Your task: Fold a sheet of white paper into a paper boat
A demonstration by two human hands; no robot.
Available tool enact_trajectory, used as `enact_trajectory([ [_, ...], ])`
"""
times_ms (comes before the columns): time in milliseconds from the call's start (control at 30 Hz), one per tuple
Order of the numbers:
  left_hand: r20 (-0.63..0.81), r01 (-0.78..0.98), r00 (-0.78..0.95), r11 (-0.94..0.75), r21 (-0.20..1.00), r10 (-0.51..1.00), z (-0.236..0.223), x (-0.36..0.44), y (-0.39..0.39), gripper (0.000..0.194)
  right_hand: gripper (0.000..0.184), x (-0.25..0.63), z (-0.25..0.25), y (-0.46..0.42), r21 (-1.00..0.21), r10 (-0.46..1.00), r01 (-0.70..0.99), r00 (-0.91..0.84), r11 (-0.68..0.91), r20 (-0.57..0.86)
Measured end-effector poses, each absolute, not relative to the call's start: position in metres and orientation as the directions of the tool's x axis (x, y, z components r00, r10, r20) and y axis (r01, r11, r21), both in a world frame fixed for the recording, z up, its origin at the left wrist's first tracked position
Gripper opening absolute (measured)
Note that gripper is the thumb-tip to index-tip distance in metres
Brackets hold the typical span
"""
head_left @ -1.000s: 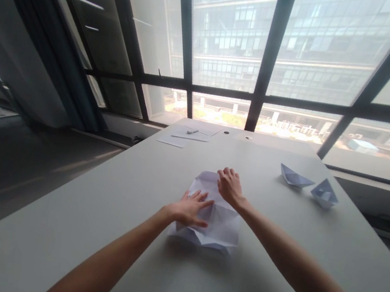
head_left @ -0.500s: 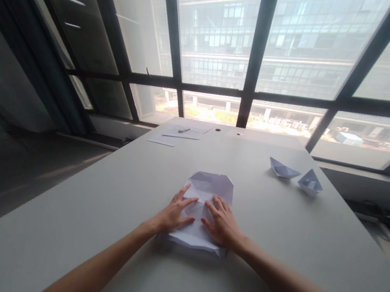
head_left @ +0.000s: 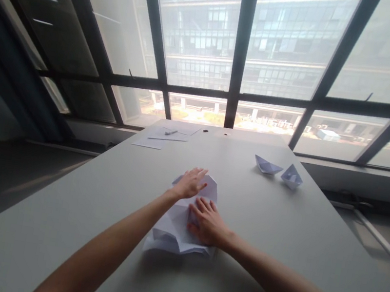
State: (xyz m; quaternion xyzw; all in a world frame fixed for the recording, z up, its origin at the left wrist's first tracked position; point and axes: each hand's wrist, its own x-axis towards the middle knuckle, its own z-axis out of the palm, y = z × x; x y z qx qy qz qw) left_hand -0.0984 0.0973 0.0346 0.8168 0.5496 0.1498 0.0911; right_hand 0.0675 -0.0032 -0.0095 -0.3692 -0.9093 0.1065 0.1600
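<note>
A creased white sheet of paper (head_left: 171,231) lies on the grey table (head_left: 276,238) in front of me. My left hand (head_left: 191,183) rests flat on its far end, fingers stretched out. Lying on the middle of the sheet, my right hand (head_left: 206,222) presses down with its fingers spread and pointing left. Neither hand grips anything. The near edge of the paper is crumpled and lifts a little off the table.
Two folded paper boats (head_left: 268,165) (head_left: 291,176) sit at the far right of the table. Loose sheets with a small pen-like object (head_left: 170,133) lie at the far left end. Large windows (head_left: 211,45) stand behind the table; dark floor lies to the left.
My left hand has slid from the sheet's near left part up to its far end. My right hand stayed on the middle. The view has shifted so the scene sits further left.
</note>
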Motion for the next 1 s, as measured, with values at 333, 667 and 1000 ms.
enact_trajectory([
  [333, 0.147, 0.775, 0.333, -0.359, 0.521, 0.932, -0.006, -0.073, 0.155, 0.047, 0.065, 0.066, -0.002, -0.012, -0.32, 0.697, 0.627, -0.69, 0.71, 0.194],
  [667, 0.285, 0.776, 0.357, -0.452, 0.44, 0.89, -0.012, -0.063, 0.137, 0.03, 0.063, 0.058, 0.001, -0.082, -0.442, 0.651, 0.529, -0.736, 0.724, 0.186],
  [1000, 0.356, 0.746, 0.59, -0.658, 0.103, 0.725, 0.016, -0.047, 0.097, 0.03, 0.03, 0.192, 0.05, 0.08, -0.195, 0.937, 0.972, -0.06, 0.133, 0.344],
])
